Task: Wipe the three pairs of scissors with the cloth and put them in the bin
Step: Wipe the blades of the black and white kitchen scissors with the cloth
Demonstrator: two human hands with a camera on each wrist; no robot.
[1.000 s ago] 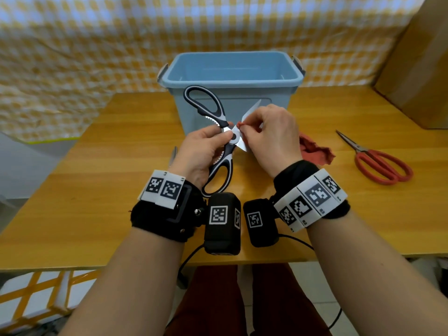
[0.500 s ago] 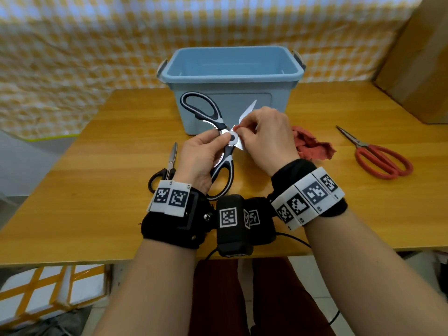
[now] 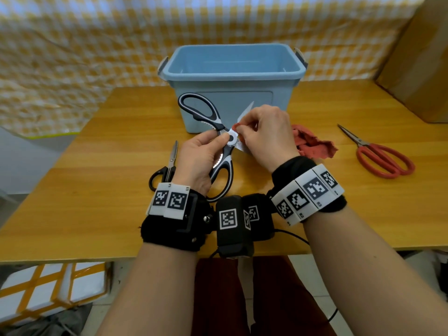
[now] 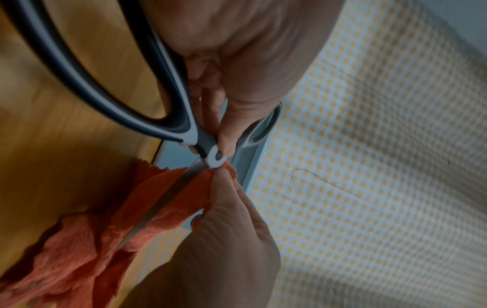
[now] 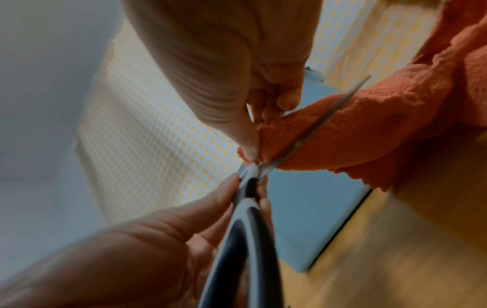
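Red terry cloth (image 3: 312, 146) pinched round one blade by your right hand (image 3: 264, 134), left hand (image 3: 196, 163) gripping the black-handled kitchen scissors (image 3: 218, 146) before the blue plastic bin (image 3: 232, 76): draw pivot-to-tip, fingers off the edge.

left hand (image 3: 198, 158) pinching, right hand (image 3: 264, 134) pinching

bare forearms, black wristbands (image 3: 174, 229) with white square-code tags, black camera boxes (image 3: 231, 221) trailing a cable, dark red trousers (image 3: 242, 297).
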